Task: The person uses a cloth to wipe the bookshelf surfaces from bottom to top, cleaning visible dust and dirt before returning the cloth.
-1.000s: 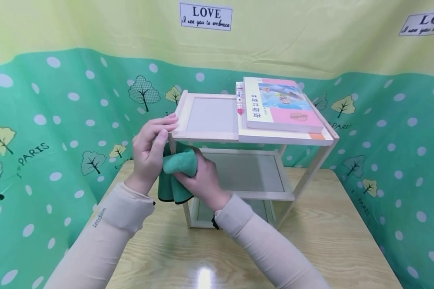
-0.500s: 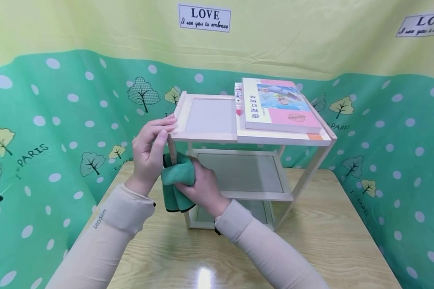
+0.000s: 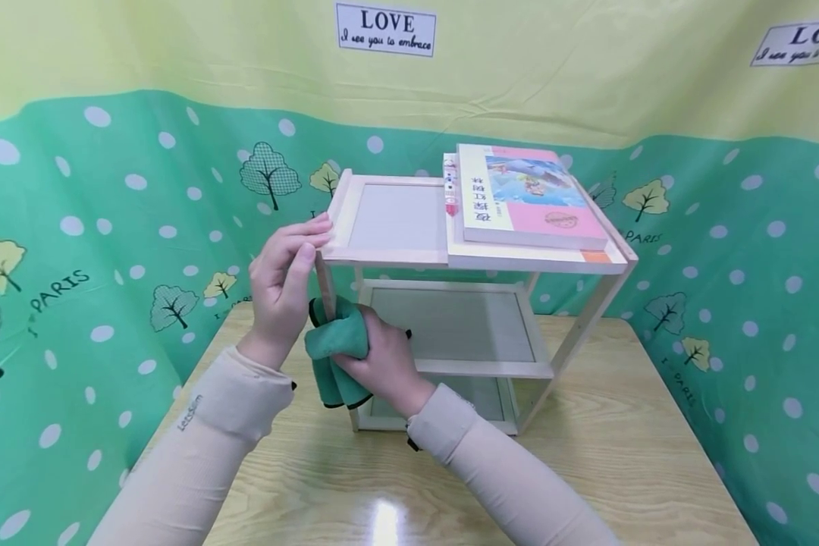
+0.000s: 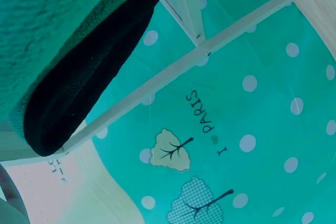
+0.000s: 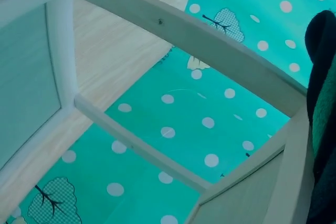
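A small pale wooden shelf rack (image 3: 498, 369) with three tiers stands on the table. My left hand (image 3: 280, 284) rests on its top left front corner, fingers laid over the side rail and the thumb beside the front post. Below it, my right hand (image 3: 389, 353) grips a green cloth (image 3: 337, 337) with black edging, folded around the left front post (image 3: 325, 284). In the left wrist view the cloth (image 4: 58, 40) fills the upper left. Only a strip of cloth (image 5: 321, 114) shows at the right edge of the right wrist view; the right fingers are largely hidden by the cloth.
A pink-and-white book (image 3: 539, 197) lies on a larger white book (image 3: 519, 256) on the right part of the top tier. The wood-grain table (image 3: 314, 485) runs under the rack. A green and yellow patterned curtain (image 3: 143, 227) hangs around the back and sides.
My right hand has slid down the left front post with the cloth, showing more bare post above it. My left hand stays at the top corner.
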`<state>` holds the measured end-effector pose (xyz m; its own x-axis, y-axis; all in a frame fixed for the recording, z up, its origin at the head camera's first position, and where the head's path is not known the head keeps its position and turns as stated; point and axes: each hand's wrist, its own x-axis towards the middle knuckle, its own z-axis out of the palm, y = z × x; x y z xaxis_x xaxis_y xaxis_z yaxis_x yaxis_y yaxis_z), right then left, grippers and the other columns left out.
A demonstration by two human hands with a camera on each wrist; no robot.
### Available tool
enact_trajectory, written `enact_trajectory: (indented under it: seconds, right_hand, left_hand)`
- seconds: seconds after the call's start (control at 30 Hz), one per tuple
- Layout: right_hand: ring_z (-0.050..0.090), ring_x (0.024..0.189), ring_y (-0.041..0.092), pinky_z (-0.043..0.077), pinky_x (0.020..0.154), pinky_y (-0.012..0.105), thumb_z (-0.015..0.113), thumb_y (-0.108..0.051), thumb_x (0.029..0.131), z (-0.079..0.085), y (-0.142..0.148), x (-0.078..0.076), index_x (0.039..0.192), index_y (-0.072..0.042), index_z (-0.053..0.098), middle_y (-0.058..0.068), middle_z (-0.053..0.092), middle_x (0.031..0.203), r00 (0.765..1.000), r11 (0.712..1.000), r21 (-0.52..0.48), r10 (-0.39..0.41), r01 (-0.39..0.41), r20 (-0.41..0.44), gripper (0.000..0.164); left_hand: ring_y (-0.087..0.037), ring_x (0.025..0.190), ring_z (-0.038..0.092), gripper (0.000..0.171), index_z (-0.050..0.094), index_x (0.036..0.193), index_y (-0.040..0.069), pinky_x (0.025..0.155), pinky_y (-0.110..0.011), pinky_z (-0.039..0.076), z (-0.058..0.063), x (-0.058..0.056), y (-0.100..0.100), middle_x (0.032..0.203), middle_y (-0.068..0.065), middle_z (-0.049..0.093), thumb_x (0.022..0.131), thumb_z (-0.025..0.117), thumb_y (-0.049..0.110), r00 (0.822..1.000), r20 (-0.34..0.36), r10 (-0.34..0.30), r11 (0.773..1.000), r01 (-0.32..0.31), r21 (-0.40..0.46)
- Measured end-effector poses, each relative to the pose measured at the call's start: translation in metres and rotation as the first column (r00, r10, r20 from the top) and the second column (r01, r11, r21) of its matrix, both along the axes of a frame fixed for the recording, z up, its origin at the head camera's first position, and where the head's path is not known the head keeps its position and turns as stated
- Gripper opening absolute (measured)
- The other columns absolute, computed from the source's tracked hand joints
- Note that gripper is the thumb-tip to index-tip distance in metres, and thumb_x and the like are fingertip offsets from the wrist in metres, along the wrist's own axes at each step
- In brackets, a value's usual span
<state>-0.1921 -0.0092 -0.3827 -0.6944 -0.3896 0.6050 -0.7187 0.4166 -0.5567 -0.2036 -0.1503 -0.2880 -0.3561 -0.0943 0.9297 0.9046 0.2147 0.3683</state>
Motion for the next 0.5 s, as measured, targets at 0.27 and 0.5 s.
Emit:
enact_trajectory:
  seconds: [0.27, 0.5]
  right_hand:
    - [0.07, 0.092, 0.026, 0.061, 0.079, 0.036, 0.067, -0.023, 0.09, 0.008, 0.002, -0.001, 0.13, -0.002, 0.051, 0.014, 0.07, 0.111, 0.981, 0.996, -0.058, 0.077, -0.068, 0.176, 0.048]
    - [0.064, 0.1, 0.017, 0.056, 0.087, 0.03, 0.064, -0.017, 0.092, 0.02, 0.004, -0.002, 0.13, -0.007, 0.054, 0.013, 0.067, 0.12, 0.883, 0.949, -0.281, 0.248, -0.141, 0.397, 0.041]
  left_hand:
    - [-0.02, 0.115, 0.068, 0.026, 0.068, 0.093, -0.012, 0.105, -0.044, 0.052, 0.002, -0.001, 0.001, 0.104, -0.031, 0.068, 0.092, 0.049, 0.006, 1.0, -0.002, 0.031, 1.0, -0.031, 0.004]
    - [-0.019, 0.114, 0.068, 0.025, 0.068, 0.092, -0.012, 0.104, -0.044, 0.053, 0.001, -0.001, 0.002, 0.104, -0.025, 0.071, 0.092, 0.049, 0.006, 0.999, -0.001, 0.045, 0.999, -0.045, 0.021]
